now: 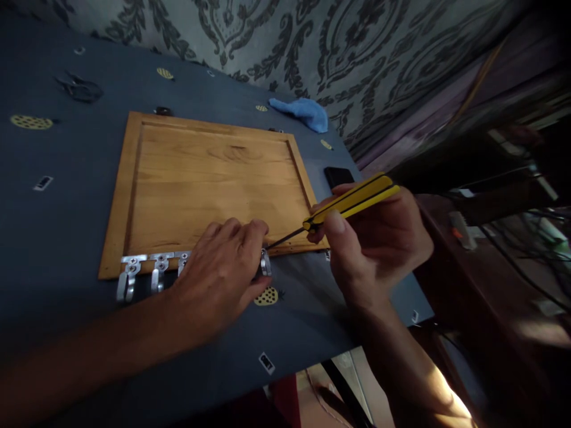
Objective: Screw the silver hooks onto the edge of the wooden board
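Note:
A framed wooden board (214, 178) lies on the blue-grey table. Metal hooks (129, 278) are lined up along its near edge, at the left and partly beneath my left hand (223, 267). That hand's fingers are wrapped round another metal hook (266, 263) at the same edge. My right hand (370, 232) grips a screwdriver with a yellow and black handle (352, 202). The dark shaft points down and left, its tip at the hook beside my left fingers.
On the table (66, 226) lie pliers (80, 88) at the back left, a blue cloth (306, 113) near the patterned wall, and a black object (338, 176) beyond my right hand. Cables and a dark red surface (464, 285) are at the right.

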A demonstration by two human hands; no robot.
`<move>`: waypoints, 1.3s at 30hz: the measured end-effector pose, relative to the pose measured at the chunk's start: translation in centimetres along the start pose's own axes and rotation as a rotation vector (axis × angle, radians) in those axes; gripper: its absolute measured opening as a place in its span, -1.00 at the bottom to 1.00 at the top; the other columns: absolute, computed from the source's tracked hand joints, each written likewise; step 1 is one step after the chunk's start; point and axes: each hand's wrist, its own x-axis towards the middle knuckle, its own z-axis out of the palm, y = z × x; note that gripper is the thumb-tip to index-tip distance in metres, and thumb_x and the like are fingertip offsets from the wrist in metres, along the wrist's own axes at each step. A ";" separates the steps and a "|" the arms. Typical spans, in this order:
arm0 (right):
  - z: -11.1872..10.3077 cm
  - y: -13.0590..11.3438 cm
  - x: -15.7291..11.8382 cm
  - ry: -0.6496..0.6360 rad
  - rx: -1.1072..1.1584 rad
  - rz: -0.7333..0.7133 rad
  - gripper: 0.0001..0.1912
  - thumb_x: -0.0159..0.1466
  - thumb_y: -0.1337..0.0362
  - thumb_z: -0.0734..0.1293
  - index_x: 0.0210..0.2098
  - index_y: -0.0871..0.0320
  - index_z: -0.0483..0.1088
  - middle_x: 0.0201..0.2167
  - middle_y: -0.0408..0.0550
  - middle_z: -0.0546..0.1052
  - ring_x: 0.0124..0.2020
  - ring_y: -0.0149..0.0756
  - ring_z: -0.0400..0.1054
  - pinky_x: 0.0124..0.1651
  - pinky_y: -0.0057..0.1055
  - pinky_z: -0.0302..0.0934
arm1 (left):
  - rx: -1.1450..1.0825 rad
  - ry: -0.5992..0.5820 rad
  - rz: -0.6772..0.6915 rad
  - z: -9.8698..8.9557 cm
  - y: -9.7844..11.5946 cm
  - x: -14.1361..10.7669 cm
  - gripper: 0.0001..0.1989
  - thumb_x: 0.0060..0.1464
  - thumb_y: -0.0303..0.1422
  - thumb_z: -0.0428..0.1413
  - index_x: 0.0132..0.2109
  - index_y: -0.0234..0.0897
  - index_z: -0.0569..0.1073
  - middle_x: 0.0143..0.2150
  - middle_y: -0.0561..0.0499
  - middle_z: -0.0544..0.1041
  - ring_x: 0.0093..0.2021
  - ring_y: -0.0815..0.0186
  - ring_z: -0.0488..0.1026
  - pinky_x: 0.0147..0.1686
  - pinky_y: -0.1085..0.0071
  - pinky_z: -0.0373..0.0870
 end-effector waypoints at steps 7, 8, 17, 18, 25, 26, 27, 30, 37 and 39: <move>0.1 -0.3 0.0 -0.024 -0.023 -0.014 -0.83 0.29 0.12 0.43 -0.16 -0.05 0.42 -0.23 -0.09 0.58 -0.35 -0.25 0.52 -0.39 -0.30 0.45 | -0.005 0.019 0.010 0.1 -0.1 0.0 -0.54 0.04 -0.42 0.29 0.03 -0.31 0.26 -0.05 -0.16 0.55 -0.05 0.02 0.48 -0.11 0.11 0.42; 0.1 -0.3 0.0 -0.020 -0.018 -0.010 -0.83 0.28 0.12 0.43 -0.17 -0.05 0.43 -0.23 -0.10 0.58 -0.35 -0.25 0.51 -0.40 -0.30 0.44 | -0.005 0.016 0.005 0.0 -0.1 0.0 -0.54 0.04 -0.42 0.29 0.02 -0.30 0.26 -0.05 -0.15 0.55 -0.05 0.02 0.47 -0.11 0.12 0.42; 0.0 -0.6 0.1 -0.056 0.009 -0.025 -0.83 0.25 0.12 0.46 -0.19 -0.05 0.47 -0.30 -0.11 0.57 -0.47 -0.33 0.41 -0.49 -0.34 0.38 | 0.002 -0.011 -0.012 -0.1 0.1 0.1 -0.54 0.04 -0.43 0.29 0.02 -0.35 0.28 -0.05 -0.18 0.56 -0.03 -0.01 0.47 -0.09 0.08 0.41; 0.0 -0.8 0.1 -0.065 0.002 -0.021 -0.83 0.25 0.12 0.46 -0.19 -0.05 0.47 -0.30 -0.11 0.56 -0.47 -0.33 0.41 -0.48 -0.34 0.39 | -0.001 -0.015 -0.011 -0.2 0.1 0.1 -0.54 0.04 -0.43 0.29 0.03 -0.36 0.28 -0.06 -0.18 0.56 -0.03 -0.02 0.47 -0.08 0.08 0.41; -0.4 -1.9 0.9 -0.245 0.029 0.002 -0.88 0.23 0.13 0.49 -0.32 -0.01 0.52 -0.39 -0.13 0.51 -0.45 -0.32 0.41 -0.42 -0.31 0.44 | 0.015 -0.009 -0.007 -0.1 0.0 0.2 -0.55 0.03 -0.40 0.30 0.00 -0.34 0.29 -0.05 -0.19 0.54 -0.05 0.00 0.46 -0.09 0.10 0.41; -0.5 -2.0 1.2 -0.270 0.044 -0.008 -0.86 0.22 0.14 0.50 -0.36 0.00 0.50 -0.41 -0.13 0.51 -0.42 -0.29 0.44 -0.41 -0.31 0.46 | 0.021 -0.002 -0.005 -0.1 0.0 0.2 -0.55 0.03 -0.40 0.30 0.01 -0.33 0.28 -0.06 -0.19 0.54 -0.06 0.01 0.46 -0.09 0.11 0.41; -0.5 -2.0 1.4 -0.295 0.054 -0.005 -0.84 0.21 0.14 0.51 -0.38 0.01 0.48 -0.42 -0.14 0.51 -0.40 -0.28 0.46 -0.39 -0.30 0.47 | 0.026 0.003 -0.005 -0.1 0.0 0.2 -0.55 0.03 -0.39 0.30 0.01 -0.33 0.28 -0.07 -0.18 0.54 -0.07 0.02 0.46 -0.10 0.11 0.41; -0.6 -2.1 2.1 -0.358 0.107 0.068 -0.81 0.17 0.14 0.53 -0.33 -0.01 0.46 -0.35 -0.17 0.58 -0.47 -0.35 0.46 -0.43 -0.35 0.48 | 0.033 -0.014 -0.014 -0.1 0.0 0.3 -0.58 0.04 -0.38 0.28 -0.01 -0.30 0.28 -0.11 -0.14 0.53 -0.09 0.03 0.45 -0.11 0.11 0.41; -1.4 -2.0 3.2 -0.579 0.184 0.159 -0.76 0.21 0.26 0.50 -0.11 -0.08 0.56 -0.24 -0.17 0.60 -0.42 -0.37 0.50 -0.47 -0.45 0.49 | 0.030 -0.006 0.001 -0.2 0.0 0.3 -0.62 0.06 -0.38 0.26 -0.04 -0.31 0.28 -0.13 -0.13 0.53 -0.12 0.03 0.45 -0.13 0.10 0.42; -1.6 -1.5 3.2 -0.599 0.218 0.144 -0.84 0.24 0.30 0.47 -0.19 -0.09 0.59 -0.14 -0.19 0.60 -0.30 -0.38 0.53 -0.42 -0.50 0.50 | 0.024 0.008 0.024 -0.1 0.0 0.3 -0.63 0.07 -0.39 0.26 -0.06 -0.33 0.29 -0.10 -0.17 0.53 -0.10 0.01 0.45 -0.13 0.08 0.43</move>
